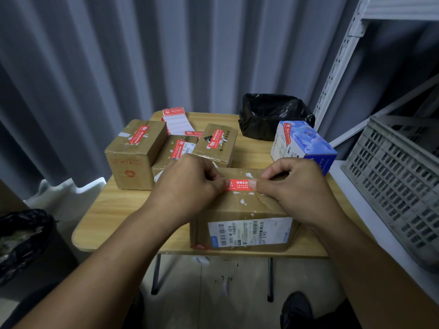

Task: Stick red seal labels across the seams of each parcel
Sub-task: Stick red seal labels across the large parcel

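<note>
A large brown parcel (244, 210) stands at the front of the small wooden table (114, 210), a white shipping slip on its near side. Across its top lies a red seal label (238, 184). My left hand (190, 184) pinches the label's left end and my right hand (294, 188) pinches its right end, thumb on top. Behind stand three brown parcels with red labels on them: a tall one (133, 153), a low one (174, 150) and another (217, 144). A blue and white box (301, 146) at the right also bears a red label.
A stack of label sheets (175, 121) lies at the table's back. A black bag (273, 115) sits at the back right. A grey crate (399, 181) rests on a white shelf at the right. A black-lined bin (21, 236) stands on the floor at the left.
</note>
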### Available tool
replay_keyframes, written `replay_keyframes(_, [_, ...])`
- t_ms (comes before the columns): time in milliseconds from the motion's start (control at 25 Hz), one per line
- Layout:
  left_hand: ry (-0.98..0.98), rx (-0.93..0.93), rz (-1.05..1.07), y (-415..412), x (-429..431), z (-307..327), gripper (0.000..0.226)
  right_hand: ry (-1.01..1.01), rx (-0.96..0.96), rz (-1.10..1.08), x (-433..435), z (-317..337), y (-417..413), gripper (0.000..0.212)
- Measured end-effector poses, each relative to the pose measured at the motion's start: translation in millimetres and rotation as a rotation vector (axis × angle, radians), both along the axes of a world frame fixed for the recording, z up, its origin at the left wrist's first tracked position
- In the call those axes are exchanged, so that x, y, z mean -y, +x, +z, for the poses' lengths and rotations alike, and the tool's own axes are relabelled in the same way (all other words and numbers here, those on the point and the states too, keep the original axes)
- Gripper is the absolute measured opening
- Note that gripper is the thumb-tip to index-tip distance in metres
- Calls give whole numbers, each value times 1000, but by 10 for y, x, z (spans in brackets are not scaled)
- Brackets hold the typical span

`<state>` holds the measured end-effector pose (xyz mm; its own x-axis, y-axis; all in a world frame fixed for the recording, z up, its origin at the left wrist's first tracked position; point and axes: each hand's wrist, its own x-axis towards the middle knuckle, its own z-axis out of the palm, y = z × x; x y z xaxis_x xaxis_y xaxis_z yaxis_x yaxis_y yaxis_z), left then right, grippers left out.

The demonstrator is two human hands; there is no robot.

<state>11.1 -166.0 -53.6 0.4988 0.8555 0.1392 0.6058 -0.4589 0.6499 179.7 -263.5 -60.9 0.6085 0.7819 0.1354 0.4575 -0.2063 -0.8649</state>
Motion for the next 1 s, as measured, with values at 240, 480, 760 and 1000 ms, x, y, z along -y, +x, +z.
replay_keyframes(240, [2, -18, 6, 19, 16, -5, 18, 42, 73, -12, -5, -79, -2, 23])
replay_keyframes(480, [1, -25, 4, 34, 17, -10, 17, 64, 82, -23, -15, -111, -5, 23])
replay_keyframes(760, [17, -15, -1, 37, 15, -34, 16, 83, 87, -40, -36, -183, 17, 24])
replay_keyframes(1000, [28, -21, 7, 33, 27, -33, 18, 80, 101, -58, -47, -223, 16, 34])
